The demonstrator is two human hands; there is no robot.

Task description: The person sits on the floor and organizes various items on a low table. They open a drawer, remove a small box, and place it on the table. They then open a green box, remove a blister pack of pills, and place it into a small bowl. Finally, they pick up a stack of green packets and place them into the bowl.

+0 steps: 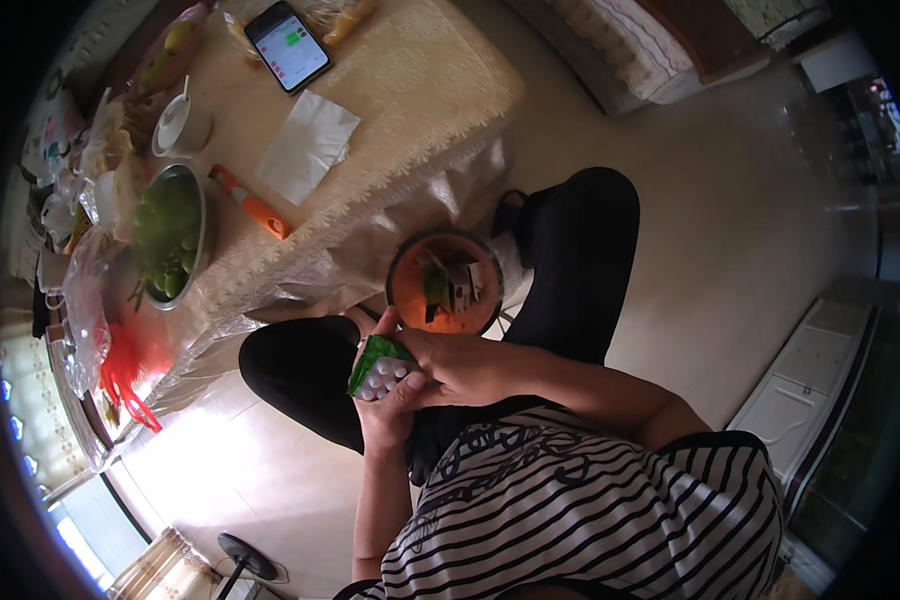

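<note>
Both hands are together above my lap, with a small blister pack point(382, 379) between them. It shows rows of round white tablets and has a bright green wrapper or edge along its top and side. My left hand point(384, 424) is closed around the pack from below, with the pack lying against its palm and fingers. From the right side, my right hand point(462, 366) closes on the same pack. Some fingertips are hidden behind the pack and the other hand. Just beyond the hands stands an orange bin point(407, 312) with scraps of packaging inside.
A cloth-covered table point(410, 95) stands ahead and left. On it are a phone point(290, 50), a white tissue point(308, 145), an orange-handled tool point(255, 210), a white cup point(180, 132) with a spoon, and a metal bowl point(205, 235) of green fruit. A red bag point(130, 365) hangs near the edge.
</note>
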